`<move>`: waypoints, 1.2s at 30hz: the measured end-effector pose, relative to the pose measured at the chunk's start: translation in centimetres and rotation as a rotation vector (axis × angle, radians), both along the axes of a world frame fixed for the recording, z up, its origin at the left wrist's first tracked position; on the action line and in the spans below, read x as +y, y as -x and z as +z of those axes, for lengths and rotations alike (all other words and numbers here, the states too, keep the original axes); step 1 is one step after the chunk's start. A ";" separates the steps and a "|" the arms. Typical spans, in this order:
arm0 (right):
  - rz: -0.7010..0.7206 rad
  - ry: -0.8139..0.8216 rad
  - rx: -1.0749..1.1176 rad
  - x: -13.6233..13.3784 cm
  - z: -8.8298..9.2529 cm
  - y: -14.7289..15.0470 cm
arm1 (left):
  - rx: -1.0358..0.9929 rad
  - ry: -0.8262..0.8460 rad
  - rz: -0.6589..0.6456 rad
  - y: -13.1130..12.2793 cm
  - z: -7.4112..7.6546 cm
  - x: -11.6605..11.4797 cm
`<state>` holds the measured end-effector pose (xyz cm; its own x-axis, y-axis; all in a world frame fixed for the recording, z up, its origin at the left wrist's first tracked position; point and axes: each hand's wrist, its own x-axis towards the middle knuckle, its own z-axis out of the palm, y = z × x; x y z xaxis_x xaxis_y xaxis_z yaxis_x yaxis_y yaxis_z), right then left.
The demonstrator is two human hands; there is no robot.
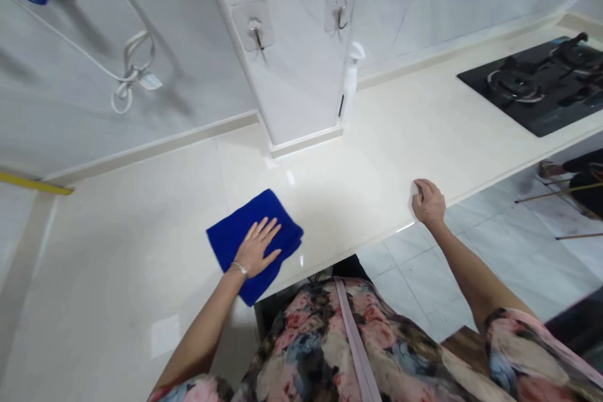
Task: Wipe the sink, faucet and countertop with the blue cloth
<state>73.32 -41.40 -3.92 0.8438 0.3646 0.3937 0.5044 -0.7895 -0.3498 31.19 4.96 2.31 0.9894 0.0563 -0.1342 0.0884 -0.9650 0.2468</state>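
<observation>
A blue cloth [235, 232] lies flat on the pale, glossy countertop [358, 195]. My left hand [257, 248] rests palm down on the cloth, its fingers stretched out and slightly apart; a bracelet circles the wrist. Off to the right, my right hand [428, 202] leans on the counter near its front edge with the fingers curled in, and nothing shows in it. The side of the cloth nearest me reaches close to the counter's front edge.
A white spray bottle [349, 81] stands beside a wall pillar [292, 75] with two hooks. At the right is a black gas hob [527, 91]. A looped white cable [127, 78] hangs at upper left, and a yellow bar [35, 183] lies at far left.
</observation>
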 end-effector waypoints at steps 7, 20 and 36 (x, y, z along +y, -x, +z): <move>-0.010 0.036 -0.036 -0.2 0.3 0.2 | -0.003 -0.107 0.346 7.1 -0.4 5.5; -0.070 0.086 0.026 -1.0 0.7 0.7 | 0.023 -0.099 0.869 -12.3 0.2 3.1; -0.041 0.091 0.049 -1.9 1.4 1.1 | 0.002 -0.081 1.067 -28.7 0.1 12.0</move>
<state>72.18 -43.35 -2.51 0.8762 0.3622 0.3179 0.4552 -0.8386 -0.2992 59.89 16.94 2.38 0.4235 0.9012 -0.0922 0.8967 -0.4025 0.1844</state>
